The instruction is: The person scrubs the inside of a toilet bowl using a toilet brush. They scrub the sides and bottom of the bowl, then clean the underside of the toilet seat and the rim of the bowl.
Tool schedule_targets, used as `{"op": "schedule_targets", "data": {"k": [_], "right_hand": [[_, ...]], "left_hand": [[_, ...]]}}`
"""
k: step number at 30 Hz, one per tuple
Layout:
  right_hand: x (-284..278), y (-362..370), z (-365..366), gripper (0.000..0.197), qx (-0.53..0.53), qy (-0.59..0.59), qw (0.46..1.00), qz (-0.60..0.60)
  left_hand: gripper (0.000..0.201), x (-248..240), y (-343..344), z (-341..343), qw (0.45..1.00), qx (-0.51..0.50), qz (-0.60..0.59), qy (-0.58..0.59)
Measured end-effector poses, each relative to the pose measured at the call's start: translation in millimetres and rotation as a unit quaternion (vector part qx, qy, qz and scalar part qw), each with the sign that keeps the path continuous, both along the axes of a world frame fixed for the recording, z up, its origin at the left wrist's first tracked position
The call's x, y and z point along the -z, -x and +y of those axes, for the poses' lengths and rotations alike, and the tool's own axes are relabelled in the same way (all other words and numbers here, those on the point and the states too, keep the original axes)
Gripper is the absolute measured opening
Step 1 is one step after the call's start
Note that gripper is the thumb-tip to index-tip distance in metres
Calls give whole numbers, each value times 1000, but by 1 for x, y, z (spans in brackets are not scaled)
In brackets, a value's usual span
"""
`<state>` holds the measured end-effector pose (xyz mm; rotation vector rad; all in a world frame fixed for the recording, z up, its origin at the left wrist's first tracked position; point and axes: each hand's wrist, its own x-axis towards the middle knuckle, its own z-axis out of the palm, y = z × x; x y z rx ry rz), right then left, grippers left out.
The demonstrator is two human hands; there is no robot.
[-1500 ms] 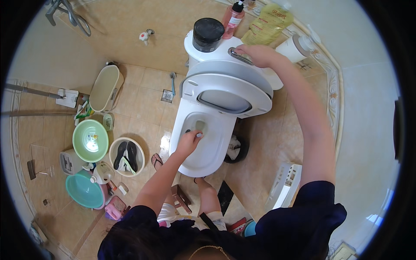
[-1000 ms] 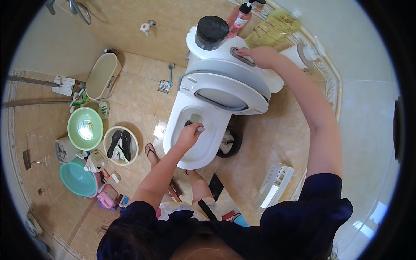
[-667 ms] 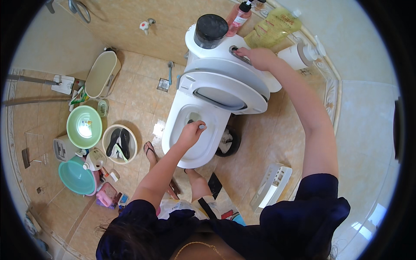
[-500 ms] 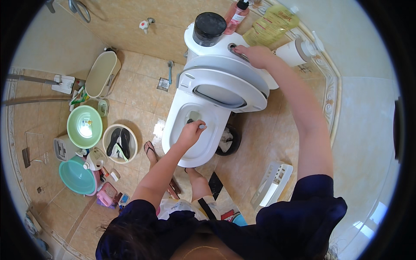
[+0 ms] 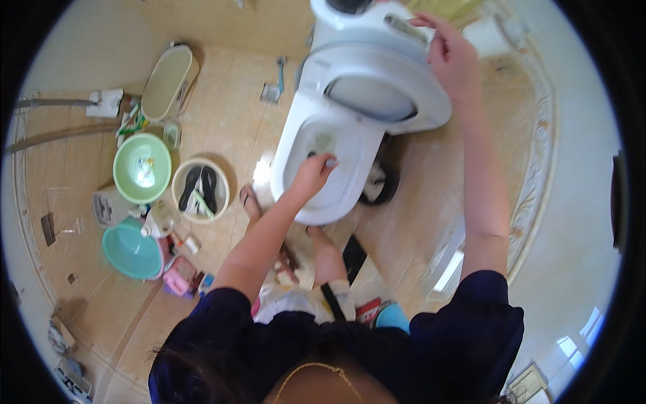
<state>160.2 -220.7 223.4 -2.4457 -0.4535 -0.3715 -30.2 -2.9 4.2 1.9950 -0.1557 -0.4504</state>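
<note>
My left hand (image 5: 311,179) is over the white toilet bowl (image 5: 294,196), its fingers wrapped round a stick-like thing. A pale end pokes out beside the thumb, and something dark shows at the far side of the fist; I cannot make out its kind. Above the tank, my right hand (image 5: 455,59) holds nothing, its fingers apart and partly bent near the oval flush button (image 5: 404,27). The raised toilet lid and seat (image 5: 431,111) lean against the tank. Water lies in the bowl.
On the left floor stand a green basin (image 5: 122,170), a teal basin (image 5: 134,249), a cream basin holding dark shoes (image 5: 199,189) and a beige tub (image 5: 161,84). A black waste bin (image 5: 383,188) stands right of the toilet. A white rack (image 5: 445,266) lies farther right.
My right hand has lifted off the flush button and drawn back to the right. My left hand stays over the bowl, still closed. The whole view has shifted.
</note>
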Motion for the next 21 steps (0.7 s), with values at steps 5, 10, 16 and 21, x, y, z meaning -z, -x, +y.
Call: {"op": "schedule_targets", "data": {"k": [5,10,16,21], "right_hand": [[52,105,0,39,52,-80,994,61],[166,187,2,38,126,-184,955,194],[305,239,16,39,154,-241,915,285],[372,251,19,38,171,-251,913,271]], "left_hand": [[22,12,7,8,999,-9,40,27],[20,47,19,17,998,-13,46,38],[20,91,25,21,999,-6,20,46],[20,121,29,23,997,29,-56,45]]}}
